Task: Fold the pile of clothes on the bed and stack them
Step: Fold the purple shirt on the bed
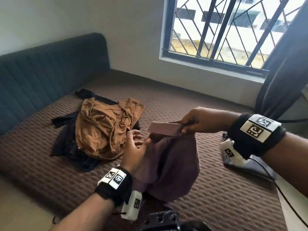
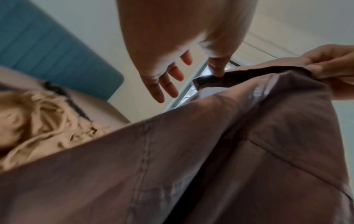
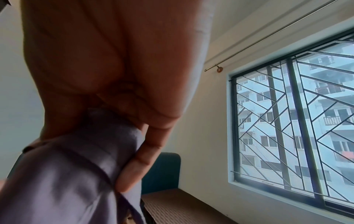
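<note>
Right hand [image 1: 191,120] pinches mauve cotton garment [image 1: 168,165] mid-frame, lifting its hem so I can align it; left hand [image 1: 135,150] spread.

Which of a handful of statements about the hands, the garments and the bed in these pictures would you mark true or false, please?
1. The right hand grips an edge of the mauve garment. True.
2. The left hand grips the brown garment. False: it is at the mauve garment, fingers spread, thumb on the cloth's edge.
3. The brown garment lies crumpled on dark clothes. True.
4. The mauve garment lies flat and folded on the bed. False: it hangs from the raised right hand.
5. The window has a shut curtain across it. False: its grille is uncovered; a dark curtain hangs beside it.
</note>
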A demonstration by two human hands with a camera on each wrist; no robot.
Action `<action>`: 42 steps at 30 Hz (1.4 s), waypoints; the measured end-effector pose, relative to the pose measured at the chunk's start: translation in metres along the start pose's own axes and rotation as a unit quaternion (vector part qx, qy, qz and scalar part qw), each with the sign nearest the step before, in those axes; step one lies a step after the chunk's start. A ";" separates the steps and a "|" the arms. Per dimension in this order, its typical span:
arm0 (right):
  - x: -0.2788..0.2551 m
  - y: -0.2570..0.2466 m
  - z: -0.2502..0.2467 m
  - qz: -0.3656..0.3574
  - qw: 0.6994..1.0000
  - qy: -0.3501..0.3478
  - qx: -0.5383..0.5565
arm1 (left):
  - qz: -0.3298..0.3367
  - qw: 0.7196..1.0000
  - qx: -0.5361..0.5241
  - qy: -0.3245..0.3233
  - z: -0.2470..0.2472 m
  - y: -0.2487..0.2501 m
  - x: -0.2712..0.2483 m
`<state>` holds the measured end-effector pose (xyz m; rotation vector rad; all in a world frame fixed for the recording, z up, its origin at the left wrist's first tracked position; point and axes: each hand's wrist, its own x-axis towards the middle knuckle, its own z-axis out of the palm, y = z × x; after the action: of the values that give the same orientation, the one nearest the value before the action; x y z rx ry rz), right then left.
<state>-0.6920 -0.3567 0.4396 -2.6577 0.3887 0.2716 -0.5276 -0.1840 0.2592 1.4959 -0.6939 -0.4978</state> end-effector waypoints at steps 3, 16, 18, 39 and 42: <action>-0.004 0.000 -0.005 -0.006 1.000 0.013 -0.001 | -0.087 0.992 -0.032 -0.089 0.000 -0.012 0.009; -0.021 0.021 -0.008 0.041 0.996 0.071 -0.039 | 0.073 0.984 0.121 -0.107 -0.010 -0.036 -0.007; -0.021 0.025 -0.007 0.052 0.995 0.081 -0.033 | 0.106 0.982 0.148 -0.056 -0.015 -0.033 -0.002; 0.097 -0.007 0.146 -0.040 0.840 0.109 0.530 | 0.379 0.746 0.545 0.053 -0.162 0.282 0.070; 0.125 -0.027 0.169 -0.008 0.837 0.117 0.535 | 0.365 0.733 0.571 0.063 -0.182 0.300 0.062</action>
<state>-0.5872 -0.2860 0.2689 -1.5681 0.4225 -0.2412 -0.3933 -0.0839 0.5738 2.1149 -1.5323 0.8203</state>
